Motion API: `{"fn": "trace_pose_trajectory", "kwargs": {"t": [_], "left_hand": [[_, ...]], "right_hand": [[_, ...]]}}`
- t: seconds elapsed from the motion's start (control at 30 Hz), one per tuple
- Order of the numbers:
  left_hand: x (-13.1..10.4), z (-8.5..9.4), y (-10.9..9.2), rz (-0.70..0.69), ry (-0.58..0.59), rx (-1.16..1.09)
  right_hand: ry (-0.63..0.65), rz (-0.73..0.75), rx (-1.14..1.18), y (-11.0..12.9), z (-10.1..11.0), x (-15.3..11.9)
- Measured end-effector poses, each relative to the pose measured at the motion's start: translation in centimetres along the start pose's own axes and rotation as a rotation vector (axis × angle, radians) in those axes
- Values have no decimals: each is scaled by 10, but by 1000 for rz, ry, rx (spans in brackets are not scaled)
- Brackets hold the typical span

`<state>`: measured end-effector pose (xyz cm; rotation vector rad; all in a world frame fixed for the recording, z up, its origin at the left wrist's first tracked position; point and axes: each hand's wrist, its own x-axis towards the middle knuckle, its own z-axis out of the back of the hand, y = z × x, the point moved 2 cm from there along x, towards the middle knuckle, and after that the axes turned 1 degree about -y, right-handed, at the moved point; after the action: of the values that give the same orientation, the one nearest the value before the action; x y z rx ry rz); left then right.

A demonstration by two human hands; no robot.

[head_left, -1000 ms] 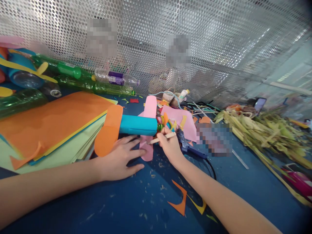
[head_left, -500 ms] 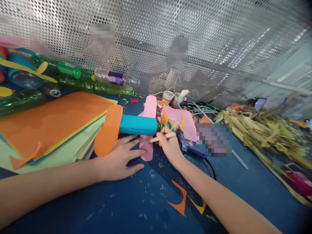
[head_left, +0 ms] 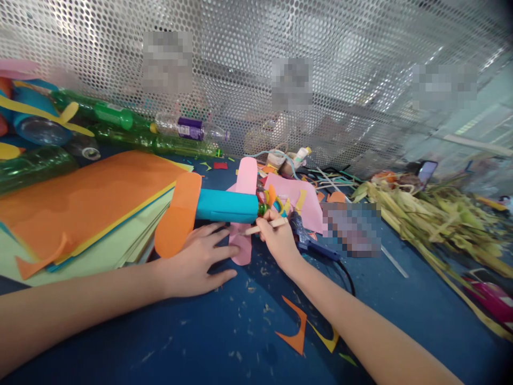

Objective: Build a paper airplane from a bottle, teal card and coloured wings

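On the blue table (head_left: 180, 342), pink-winged blue bottle (head_left: 228, 206); right hand (head_left: 278, 238) pinching a pen (head_left: 266, 226); left hand (head_left: 206, 259) spread.

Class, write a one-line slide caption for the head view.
Right hand guides a pencil over a pink strip beside a blue-wrapped bottle.

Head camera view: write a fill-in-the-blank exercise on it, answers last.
The right hand holds a pen-like stick at a ____ paper strip.
The paper-wrapped bottle has a ____ neck.
The glue gun lies nearer the ____ hand than the left hand.
The paper stack's top sheet is ____.
Missing words: pink; green; right; orange.
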<state>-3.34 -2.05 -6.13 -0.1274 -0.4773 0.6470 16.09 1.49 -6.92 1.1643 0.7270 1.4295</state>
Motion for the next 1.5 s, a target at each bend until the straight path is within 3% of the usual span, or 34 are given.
{"fn": "trace_pose_trajectory", "kwargs": {"t": [0.6,0.83,1.5], "left_hand": [[0,0,0,6,2,-2],[-1,-2,1,3,-1,7],[-1,-1,1,17,25,21]], "right_hand": [[-23,-3,12,0,0,1],[-38,-23,139,-4,1,-1],[-3,-5,56,-1,1,-1]]}}
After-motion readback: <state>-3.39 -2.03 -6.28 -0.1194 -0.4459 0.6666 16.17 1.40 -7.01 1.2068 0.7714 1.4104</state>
